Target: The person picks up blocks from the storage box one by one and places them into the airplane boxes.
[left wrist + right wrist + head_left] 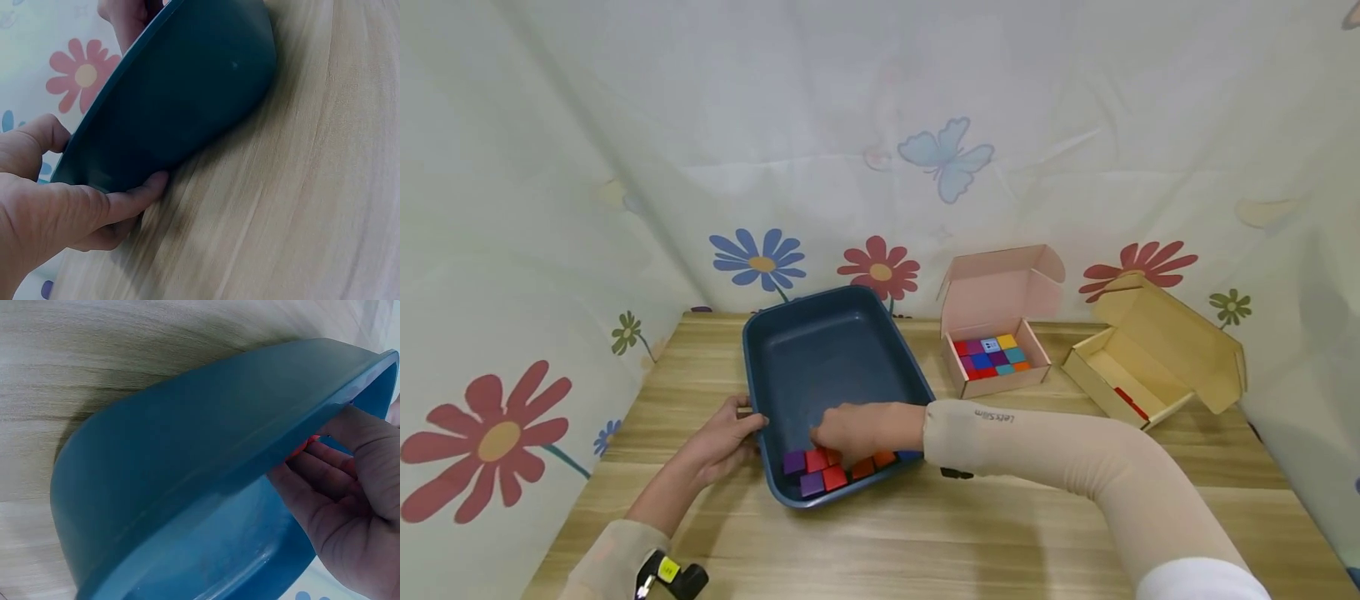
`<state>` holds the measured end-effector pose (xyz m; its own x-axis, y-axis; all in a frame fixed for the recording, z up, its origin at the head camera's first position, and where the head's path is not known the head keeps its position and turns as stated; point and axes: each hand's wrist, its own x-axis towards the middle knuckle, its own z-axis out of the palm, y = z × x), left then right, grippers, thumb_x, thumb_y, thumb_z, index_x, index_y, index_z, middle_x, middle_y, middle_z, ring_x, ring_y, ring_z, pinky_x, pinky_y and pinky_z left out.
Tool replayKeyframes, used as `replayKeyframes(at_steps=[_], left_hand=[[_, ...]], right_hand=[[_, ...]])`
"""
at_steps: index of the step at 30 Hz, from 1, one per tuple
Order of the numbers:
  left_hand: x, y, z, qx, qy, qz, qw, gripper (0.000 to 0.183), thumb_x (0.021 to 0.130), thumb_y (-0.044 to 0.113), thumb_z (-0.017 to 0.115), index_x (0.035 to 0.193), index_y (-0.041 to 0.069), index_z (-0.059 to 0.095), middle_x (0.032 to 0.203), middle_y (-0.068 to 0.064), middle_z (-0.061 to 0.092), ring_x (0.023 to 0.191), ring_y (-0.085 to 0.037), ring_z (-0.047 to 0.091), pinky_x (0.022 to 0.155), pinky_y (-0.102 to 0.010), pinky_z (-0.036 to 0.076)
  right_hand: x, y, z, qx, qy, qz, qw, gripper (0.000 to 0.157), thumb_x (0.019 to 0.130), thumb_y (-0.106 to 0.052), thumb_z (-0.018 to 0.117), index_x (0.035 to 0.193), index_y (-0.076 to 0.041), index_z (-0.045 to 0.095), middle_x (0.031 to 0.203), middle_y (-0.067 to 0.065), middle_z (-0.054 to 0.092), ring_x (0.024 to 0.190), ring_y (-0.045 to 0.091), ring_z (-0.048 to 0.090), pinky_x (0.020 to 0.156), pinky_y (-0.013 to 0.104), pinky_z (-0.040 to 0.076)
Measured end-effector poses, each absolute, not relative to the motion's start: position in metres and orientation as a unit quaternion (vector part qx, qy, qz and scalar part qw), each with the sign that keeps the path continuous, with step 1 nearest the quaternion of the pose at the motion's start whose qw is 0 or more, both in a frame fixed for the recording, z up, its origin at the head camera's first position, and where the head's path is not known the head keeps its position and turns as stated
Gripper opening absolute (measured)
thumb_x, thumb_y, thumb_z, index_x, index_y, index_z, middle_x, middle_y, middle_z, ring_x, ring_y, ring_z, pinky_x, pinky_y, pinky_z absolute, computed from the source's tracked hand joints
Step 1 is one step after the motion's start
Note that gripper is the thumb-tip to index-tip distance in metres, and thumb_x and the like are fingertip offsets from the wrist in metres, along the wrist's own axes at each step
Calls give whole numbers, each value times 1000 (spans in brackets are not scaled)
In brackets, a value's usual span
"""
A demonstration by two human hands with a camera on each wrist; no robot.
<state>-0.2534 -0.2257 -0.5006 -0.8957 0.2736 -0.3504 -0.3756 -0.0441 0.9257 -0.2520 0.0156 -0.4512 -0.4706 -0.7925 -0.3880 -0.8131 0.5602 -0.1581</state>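
A deep blue plastic tub sits on the table, with red, purple, orange and blue cubes gathered along its near end. My left hand grips the tub's left side, thumb on the rim and fingers against the outer wall. Inside the tub, my right hand reaches down among the cubes, partly covering them. In the right wrist view its thumb and fingers close in around a red cube, mostly hidden by the rim. A purple cube and a red one lie just left of this hand.
Behind the right forearm, an open pink box holds several coloured cubes in rows. Right of it an open yellow box has a red piece along its inner front wall. A patterned curtain hangs at the table's back.
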Motion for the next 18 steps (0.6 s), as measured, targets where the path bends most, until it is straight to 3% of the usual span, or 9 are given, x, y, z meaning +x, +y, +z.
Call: replayKeyframes(at_steps=[9,18], left_hand=[[-253,-225,-498,-38,665,710,228,61,97,0,50,143,0,9,132,-26,33,94,-21,59,76,-36,53],[-256,-225,-497,-41,650,728,213,57,90,-6,51,132,11,15,125,-23,39,92,-22,58,73,-40,53]], right_hand=[[-248,11,-454,-463,861,46,207,27,92,-21,77,115,-15,63,89,-5,61,75,9,58,66,19,51],[-256,21,-439,-450,870,13,202,30,93,-12,74,120,-13,62,92,-3,64,73,8,61,63,18,52]])
